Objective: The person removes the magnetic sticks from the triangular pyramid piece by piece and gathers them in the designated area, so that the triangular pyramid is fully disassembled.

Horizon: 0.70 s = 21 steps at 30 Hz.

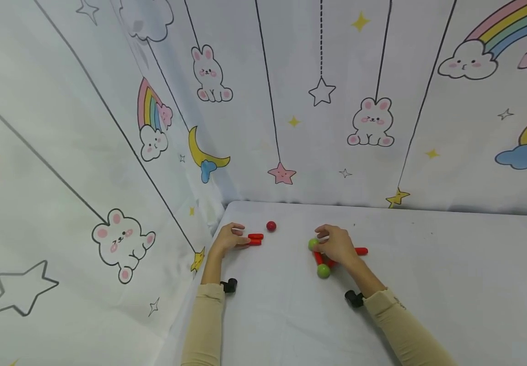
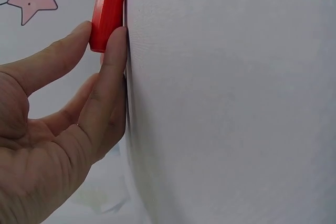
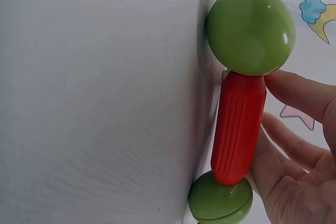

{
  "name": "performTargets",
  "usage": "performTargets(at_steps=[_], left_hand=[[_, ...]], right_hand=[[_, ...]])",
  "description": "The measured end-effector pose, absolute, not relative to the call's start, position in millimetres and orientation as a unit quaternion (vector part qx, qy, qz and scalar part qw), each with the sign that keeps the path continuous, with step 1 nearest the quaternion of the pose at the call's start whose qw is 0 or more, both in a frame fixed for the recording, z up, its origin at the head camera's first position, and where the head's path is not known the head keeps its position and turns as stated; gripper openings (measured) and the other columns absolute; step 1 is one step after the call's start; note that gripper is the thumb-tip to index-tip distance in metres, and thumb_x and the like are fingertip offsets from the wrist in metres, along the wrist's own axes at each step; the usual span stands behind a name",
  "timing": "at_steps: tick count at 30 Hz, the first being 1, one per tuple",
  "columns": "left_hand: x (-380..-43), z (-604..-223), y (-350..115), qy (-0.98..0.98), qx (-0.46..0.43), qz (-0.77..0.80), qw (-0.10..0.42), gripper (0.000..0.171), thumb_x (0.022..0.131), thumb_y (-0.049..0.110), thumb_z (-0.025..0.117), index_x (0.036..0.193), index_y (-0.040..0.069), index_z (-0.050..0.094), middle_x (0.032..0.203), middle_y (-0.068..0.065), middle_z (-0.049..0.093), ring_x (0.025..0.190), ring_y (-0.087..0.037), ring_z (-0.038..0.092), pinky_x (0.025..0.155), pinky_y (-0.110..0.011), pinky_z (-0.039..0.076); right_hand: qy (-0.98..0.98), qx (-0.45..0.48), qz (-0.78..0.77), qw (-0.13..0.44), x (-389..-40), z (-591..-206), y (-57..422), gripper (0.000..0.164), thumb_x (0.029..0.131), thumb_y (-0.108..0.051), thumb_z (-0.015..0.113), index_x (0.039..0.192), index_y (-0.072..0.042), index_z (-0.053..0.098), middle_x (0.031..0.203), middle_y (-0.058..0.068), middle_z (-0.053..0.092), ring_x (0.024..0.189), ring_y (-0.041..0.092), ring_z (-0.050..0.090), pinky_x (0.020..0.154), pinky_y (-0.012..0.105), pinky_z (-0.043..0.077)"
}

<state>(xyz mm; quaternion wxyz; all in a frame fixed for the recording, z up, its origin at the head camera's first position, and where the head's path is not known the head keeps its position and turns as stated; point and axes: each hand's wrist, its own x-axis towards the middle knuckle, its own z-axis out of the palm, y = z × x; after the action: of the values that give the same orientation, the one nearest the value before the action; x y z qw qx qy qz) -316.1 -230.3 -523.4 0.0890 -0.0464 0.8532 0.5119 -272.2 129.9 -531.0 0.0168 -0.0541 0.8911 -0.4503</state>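
Note:
In the left wrist view, my left hand pinches the end of a short red stick between thumb and index finger, close over the white tabletop. Two red sticks lie side by side at these fingertips in the head view. My right hand holds a ridged red stick joined between two green balls, its thumb at the joint by the larger-looking ball. The lower green ball shows a groove. In the head view, that hand partly hides more red sticks behind it.
A red ball sits just beyond the left hand's sticks. Another red stick sticks out right of the right hand. A white cloth-covered table lies beneath, with a printed curtain along its back and left.

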Motion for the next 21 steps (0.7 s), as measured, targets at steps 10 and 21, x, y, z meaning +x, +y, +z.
performTargets(at_steps=[10,21], left_hand=[[-322.6,-530.2,-226.4,0.840,-0.056,0.532,0.086,0.055,0.085,-0.002,0.084,0.135,-0.003,0.061,0.126,-0.025,0.060,0.095,-0.028,0.067,0.079,-0.033,0.062],[-322.5,-519.9,-201.5,0.871,-0.045,0.488,0.018,0.052,0.087,0.006,0.083,0.135,0.002,0.063,0.131,-0.024,0.061,0.096,-0.029,0.066,0.080,-0.034,0.060]], right_hand=[[0.892,-0.070,-0.447,0.015,-271.8,-530.9,129.9,0.051,0.084,-0.009,0.087,0.130,-0.002,0.068,0.117,0.014,0.074,0.104,0.031,0.073,0.087,0.046,0.060],[0.898,-0.073,-0.433,0.022,-271.8,-529.2,131.9,0.052,0.084,-0.012,0.087,0.131,-0.002,0.067,0.118,0.013,0.074,0.105,0.030,0.072,0.088,0.047,0.060]])
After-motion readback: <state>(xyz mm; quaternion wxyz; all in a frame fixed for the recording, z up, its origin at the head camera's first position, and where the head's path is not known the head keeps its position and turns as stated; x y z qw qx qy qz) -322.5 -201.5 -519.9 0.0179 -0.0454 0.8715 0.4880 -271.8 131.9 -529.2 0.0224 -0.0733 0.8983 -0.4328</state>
